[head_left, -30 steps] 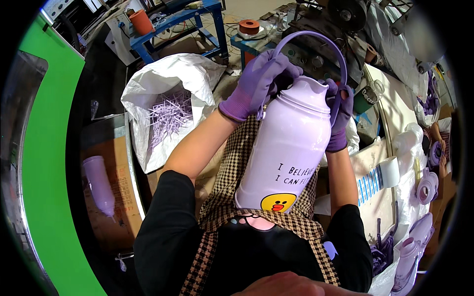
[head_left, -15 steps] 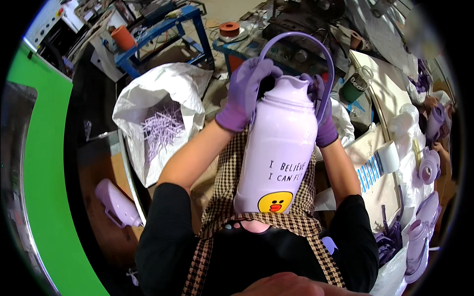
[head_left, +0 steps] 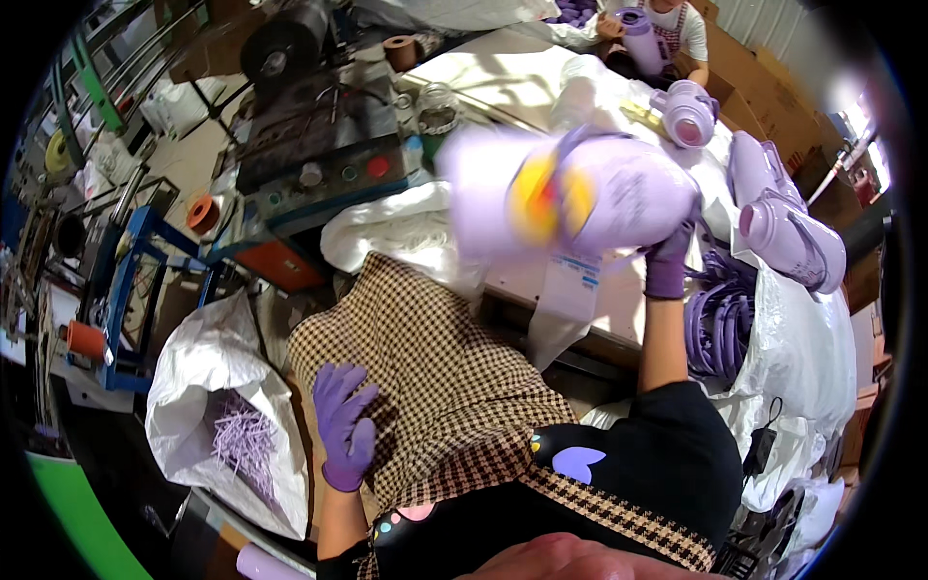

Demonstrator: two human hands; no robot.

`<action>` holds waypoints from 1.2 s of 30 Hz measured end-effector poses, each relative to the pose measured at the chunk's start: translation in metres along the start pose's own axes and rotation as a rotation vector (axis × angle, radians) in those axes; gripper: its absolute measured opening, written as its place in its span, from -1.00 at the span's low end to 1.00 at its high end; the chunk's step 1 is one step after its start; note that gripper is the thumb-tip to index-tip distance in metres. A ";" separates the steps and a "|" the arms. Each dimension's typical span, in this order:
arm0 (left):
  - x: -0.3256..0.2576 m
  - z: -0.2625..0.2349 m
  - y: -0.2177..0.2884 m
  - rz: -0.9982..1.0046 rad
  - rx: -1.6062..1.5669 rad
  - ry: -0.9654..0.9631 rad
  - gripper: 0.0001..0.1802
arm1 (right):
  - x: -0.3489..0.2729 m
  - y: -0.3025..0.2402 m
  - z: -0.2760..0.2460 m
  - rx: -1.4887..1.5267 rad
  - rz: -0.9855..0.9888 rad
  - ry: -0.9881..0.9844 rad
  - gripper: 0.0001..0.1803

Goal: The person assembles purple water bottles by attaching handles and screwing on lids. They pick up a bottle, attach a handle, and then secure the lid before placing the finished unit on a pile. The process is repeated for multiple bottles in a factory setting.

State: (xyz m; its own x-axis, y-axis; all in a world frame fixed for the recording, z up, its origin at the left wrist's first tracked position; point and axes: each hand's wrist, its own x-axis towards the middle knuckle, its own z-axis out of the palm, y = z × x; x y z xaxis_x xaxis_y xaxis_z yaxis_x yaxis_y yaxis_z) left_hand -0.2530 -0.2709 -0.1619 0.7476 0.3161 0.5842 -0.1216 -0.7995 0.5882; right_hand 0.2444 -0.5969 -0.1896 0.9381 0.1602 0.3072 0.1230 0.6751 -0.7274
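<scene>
In my purple-gloved right hand point(head_left: 669, 259), raised out to the right, is a lilac vacuum jug point(head_left: 619, 188) with a yellow duck face on its side. The jug lies sideways in the air, its base to the left and smeared by motion. My right hand grips it at the neck end, with the fingers partly hidden behind it. Low on the left, my gloved left hand point(head_left: 345, 423) hovers beside the checked apron point(head_left: 435, 348), fingers spread and holding nothing.
More lilac jugs point(head_left: 797, 244) lie on white sacking at right, above a bundle of purple handles point(head_left: 720, 324). A white sack point(head_left: 179, 411) of thin lilac sticks stands at left. A co-worker point(head_left: 691, 34) handles another jug at the far right. A dark machine point(head_left: 319, 145) stands ahead.
My view has turned right. The jug has gone from upright between both hands at my lap to sideways at the right, in my right hand alone. My left hand has let go and dropped.
</scene>
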 end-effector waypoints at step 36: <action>-0.675 -0.148 -0.012 -1.769 0.083 1.769 -0.81 | -0.078 0.159 0.172 -0.086 0.477 -0.847 -0.28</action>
State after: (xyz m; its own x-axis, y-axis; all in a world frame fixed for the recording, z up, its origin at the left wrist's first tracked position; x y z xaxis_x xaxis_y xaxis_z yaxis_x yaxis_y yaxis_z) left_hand -0.8530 -0.3989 -0.4804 -0.8555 0.2867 -0.4312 -0.2401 0.5182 0.8209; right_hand 0.1354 -0.3778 -0.2234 0.3557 0.8906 0.2834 -0.1546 0.3552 -0.9219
